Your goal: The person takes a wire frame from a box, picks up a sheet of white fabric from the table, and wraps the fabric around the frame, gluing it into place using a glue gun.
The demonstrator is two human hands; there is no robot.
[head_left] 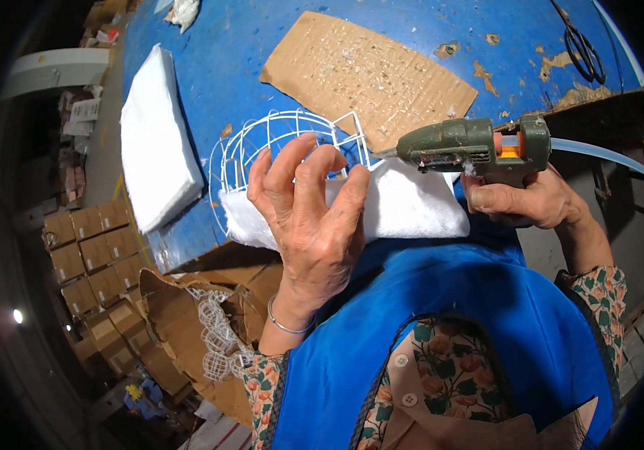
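My left hand (310, 214) grips a white wire frame (277, 142) wrapped along its lower edge in white fluffy padding (408, 206), fingers spread over the padding. In my right hand (528, 201) is a dark green glue gun (472, 146), its nozzle pointing left at the frame's top right corner. A clear glue stick (607, 156) pokes out of the gun's back. Both hands hover over the near edge of a worn blue table (239, 52).
A glue-spotted cardboard sheet (367, 71) lies behind the frame. A stack of white padding (153, 139) sits at the table's left, black scissors (583, 49) at far right. Below left, an open carton holds white wire balls (217, 337); more stacked cartons (85, 259) stand beyond.
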